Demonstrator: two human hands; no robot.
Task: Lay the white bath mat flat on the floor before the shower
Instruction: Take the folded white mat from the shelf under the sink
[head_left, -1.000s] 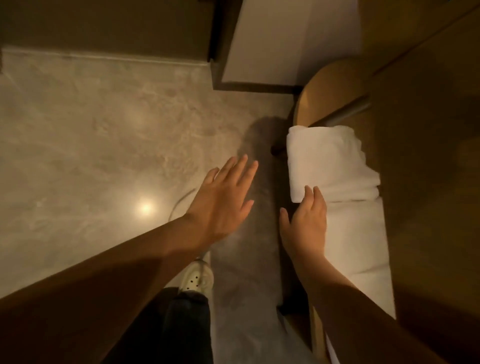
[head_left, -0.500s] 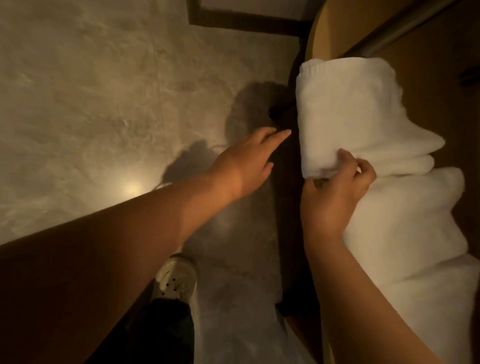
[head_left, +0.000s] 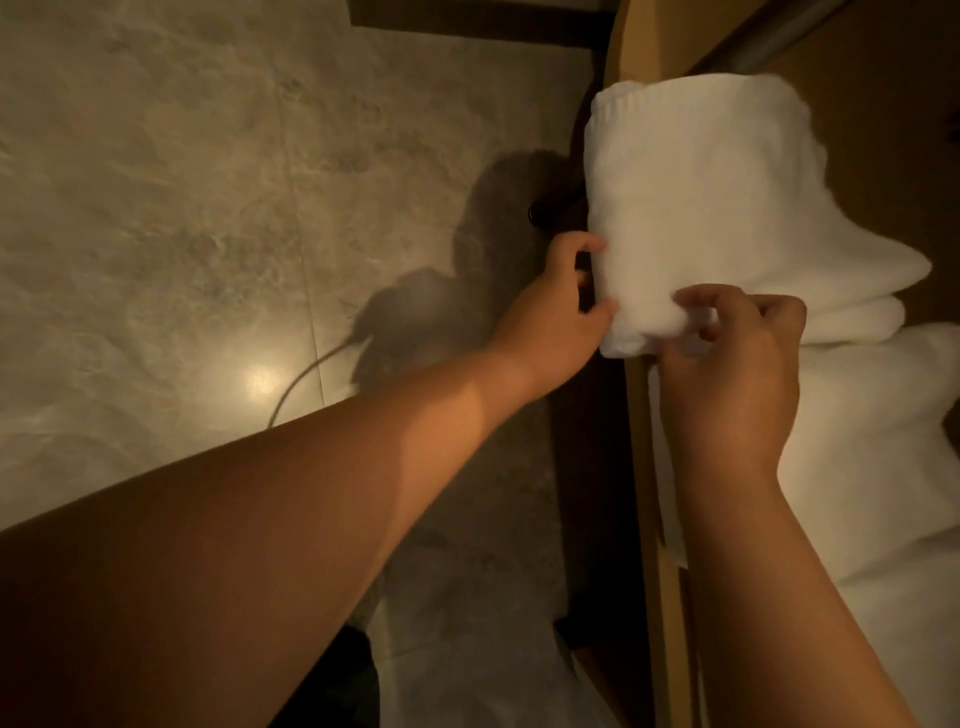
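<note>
A folded white bath mat (head_left: 696, 197) lies on top of a stack of white towels (head_left: 862, 441) on a wooden shelf at the right. My right hand (head_left: 727, 374) pinches the mat's near edge between thumb and fingers. My left hand (head_left: 561, 306) grips the mat's left near corner, fingers curled around its side. The mat is still folded and rests on the stack.
The grey marbled tile floor (head_left: 208, 208) spreads out to the left, with a bright light reflection on it. The wooden shelf edge (head_left: 641, 467) runs down the right middle. A dark doorframe or threshold (head_left: 467, 21) crosses the top. A thin cable's shadow curves on the floor.
My left hand has moved right from above the floor and taken hold of the mat's left corner. My right hand keeps its pinch on the near edge. The view has come closer.
</note>
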